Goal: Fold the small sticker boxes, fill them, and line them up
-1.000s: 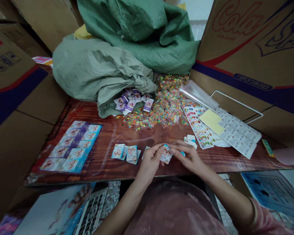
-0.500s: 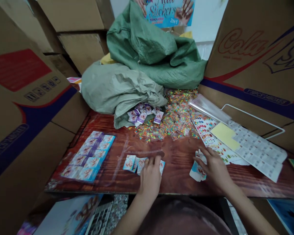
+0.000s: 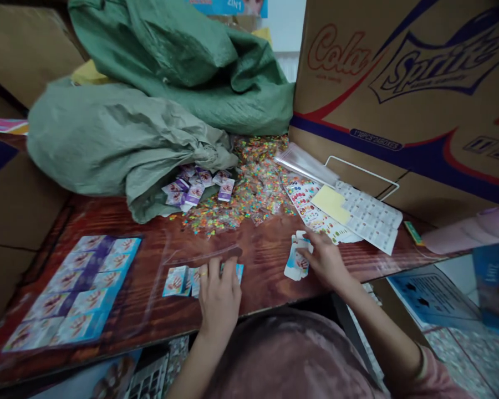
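My left hand (image 3: pixel 218 291) lies flat, fingers together, on a short row of small blue printed packets (image 3: pixel 177 280) near the table's front edge. My right hand (image 3: pixel 323 260) reaches to the right and its fingers close on a small stack of flat white-and-blue cards (image 3: pixel 296 259) on the table (image 3: pixel 266 277). A clear plastic bag (image 3: pixel 183 266) lies under and around the packets by my left hand.
A block of blue and purple packets (image 3: pixel 72 288) lies in rows at the left. Green sacks (image 3: pixel 120 133) spill purple packets (image 3: pixel 195 188) beside a heap of colourful bits (image 3: pixel 249 188). Sticker sheets (image 3: pixel 341 210) lie at the right. Cardboard boxes (image 3: pixel 403 94) wall in the table.
A second ago both hands held one packet together. My left hand then went down onto the row of packets. My right hand moved right to the stack of cards. The camera swung right.
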{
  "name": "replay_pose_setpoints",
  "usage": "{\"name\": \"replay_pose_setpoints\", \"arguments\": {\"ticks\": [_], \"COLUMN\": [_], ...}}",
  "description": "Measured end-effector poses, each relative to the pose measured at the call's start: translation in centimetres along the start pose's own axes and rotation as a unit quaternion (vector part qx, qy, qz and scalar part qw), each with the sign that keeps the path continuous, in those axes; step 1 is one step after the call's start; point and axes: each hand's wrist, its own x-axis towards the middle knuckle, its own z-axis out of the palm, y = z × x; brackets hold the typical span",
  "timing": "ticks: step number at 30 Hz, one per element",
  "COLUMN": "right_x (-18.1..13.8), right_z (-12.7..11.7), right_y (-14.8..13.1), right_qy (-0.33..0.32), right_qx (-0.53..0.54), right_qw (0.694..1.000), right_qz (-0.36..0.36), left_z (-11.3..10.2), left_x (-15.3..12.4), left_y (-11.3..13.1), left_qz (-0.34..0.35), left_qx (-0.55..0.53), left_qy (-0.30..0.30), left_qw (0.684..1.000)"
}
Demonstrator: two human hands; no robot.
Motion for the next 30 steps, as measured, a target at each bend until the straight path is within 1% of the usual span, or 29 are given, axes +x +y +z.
{"name": "replay_pose_setpoints", "arguments": {"ticks": [2,3,6,8,9,11,13,14,16,18,19,21,24,27,30], "right_x": [-0.6,-0.8,-1.2,-1.5,-1.7,-2.1,-2.5,-2.7,-2.8,-2.7,-2.6,-2.2,-1.7,-1.3,-0.8], "right_z": [0.8,0.9,0.8,0.4,0.4,0.5,0.9,1.0,1.2,1.2,1.1,1.0,0.8,0.5,-0.2], "right_y": [0.0,0.1,0.5,0.6,0.6,0.4,0.2,0.1,0.3,0.7,0.9,1.3,1.5,1.3,0.8], "right_qy": [-0.017,-0.010,0.054,0.074,0.065,0.024,-0.016,-0.021,-0.004,0.018,0.018,-0.007,-0.037,-0.028,0.013], "right_qx": [-0.011,-0.012,-0.010,-0.004,-0.001,-0.005,-0.015,-0.015,-0.008,-0.012,-0.021,-0.037,-0.032,0.021,0.149], "right_qw": [0.999,0.999,0.999,0.997,0.998,1.000,1.000,0.999,1.000,1.000,1.000,0.999,0.999,0.999,0.988], "right_qz": [-0.029,-0.030,0.002,0.018,0.017,0.002,-0.017,-0.021,-0.012,0.001,0.003,-0.006,-0.010,0.013,0.038], "left_z": [-0.1,0.0,0.8,1.8,2.4,3.5,4.3,4.6,4.9,5.0,4.9,4.9,5.0,5.2,5.1], "left_x": [0.2,0.3,0.6,0.9,1.1,1.6,2.1,2.3,2.5,2.5,2.5,2.3,2.1,2.1,2.0], "left_y": [1.3,2.1,4.9,6.8,7.5,8.6,9.0,9.0,8.9,8.7,8.7,8.6,8.8,8.9,9.0], "left_qz": [0.019,0.033,0.081,0.101,0.103,0.096,0.081,0.073,0.061,0.061,0.064,0.067,0.060,0.046,0.019], "left_qx": [-0.037,-0.062,-0.129,-0.136,-0.127,-0.104,-0.092,-0.092,-0.097,-0.099,-0.099,-0.101,-0.104,-0.100,-0.119], "left_qy": [0.007,-0.001,-0.066,-0.114,-0.138,-0.183,-0.213,-0.220,-0.225,-0.231,-0.235,-0.239,-0.230,-0.229,-0.228], "left_qw": [0.999,0.998,0.986,0.979,0.977,0.973,0.969,0.968,0.968,0.966,0.965,0.963,0.966,0.967,0.966]}}
